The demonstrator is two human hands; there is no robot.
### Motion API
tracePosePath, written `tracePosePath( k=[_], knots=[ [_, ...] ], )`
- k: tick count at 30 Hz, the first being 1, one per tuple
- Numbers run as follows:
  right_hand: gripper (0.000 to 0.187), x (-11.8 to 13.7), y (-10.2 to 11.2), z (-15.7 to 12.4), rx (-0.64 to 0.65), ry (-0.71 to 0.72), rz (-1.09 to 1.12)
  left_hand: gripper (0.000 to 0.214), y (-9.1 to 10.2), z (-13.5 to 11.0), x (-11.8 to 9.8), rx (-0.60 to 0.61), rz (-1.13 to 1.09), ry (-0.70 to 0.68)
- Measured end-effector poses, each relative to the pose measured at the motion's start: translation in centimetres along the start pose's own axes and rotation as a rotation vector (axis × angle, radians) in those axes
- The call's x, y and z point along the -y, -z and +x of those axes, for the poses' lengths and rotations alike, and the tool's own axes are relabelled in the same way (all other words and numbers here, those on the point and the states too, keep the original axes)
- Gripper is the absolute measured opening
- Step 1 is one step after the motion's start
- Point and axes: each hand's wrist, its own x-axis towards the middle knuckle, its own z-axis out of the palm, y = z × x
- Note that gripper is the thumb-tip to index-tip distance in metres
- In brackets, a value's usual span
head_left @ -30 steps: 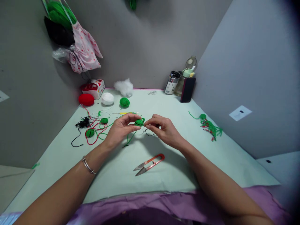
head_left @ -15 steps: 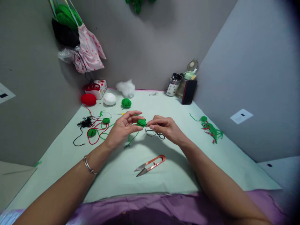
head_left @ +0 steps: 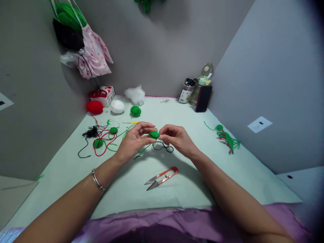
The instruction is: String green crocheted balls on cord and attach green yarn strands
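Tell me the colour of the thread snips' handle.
The thread snips' handle is orange-red; the head view shows it best.

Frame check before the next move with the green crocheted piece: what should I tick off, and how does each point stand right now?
1. Left hand pinches the green crocheted piece: ok.
2. Right hand pinched at the piece's edge: ok; what it holds, cannot tell.
3. Black thread loops loose below the hands, clear of the snips: ok.
4. Snips lie untouched on the table: ok.
5. Green yarn tail separate from the black thread: cannot tell.
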Motion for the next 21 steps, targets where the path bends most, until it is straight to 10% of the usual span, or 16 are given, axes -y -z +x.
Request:
tracePosePath(
  k=[9, 16, 21],
  knots=[
    [0.023, 1.0, -0.5, -0.4, 0.031, -0.176, 0.118, 0.043, 0.7, 0.6, 1.3, 0.033, -0.009, 0.096],
    [0.019, 0.5, -0.1, -0.3, -0.076, 0.021, -0.422, 0.045, 0.6, 0.4, 2.2, 0.125, 0.006, 0.208],
    [0.019, 0.1, 0.3, 0.4, -0.064, -0.092, -0.112, 0.04, 0.6, 0.4, 1.9, 0.224, -0.012, 0.265]
  ],
)
